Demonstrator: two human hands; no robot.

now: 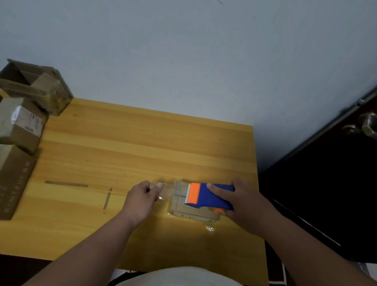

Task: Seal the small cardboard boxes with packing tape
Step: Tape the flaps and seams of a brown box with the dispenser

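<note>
The small cardboard box [194, 206] lies flat on the wooden table [137, 143], toward its right front part, between the 2 hands and partly under the tape dispenser [210, 196]. The left hand [141, 197] is just beside the box's left edge; the right hand [243, 204] is over its right end.

The left hand's fingers are curled, and thumb and forefinger pinch the loose end of the clear tape [166, 192], which stretches from that hand across to the dispenser's orange front. The right hand is wrapped around the blue body of the dispenser, forefinger laid along its top, holding it low over the box with the toothed edge pointing left. Whether the dispenser touches the box cannot be told.

The box is shallow, brown and somewhat blurred, with a seam running along the top under the tape. A scrap of crumpled clear film [209, 229] lies on the table just in front of it.

At the table's left edge sits a cluster of larger boxes [13, 125], 1 of them open on top of the others, well apart from the hands.
</note>
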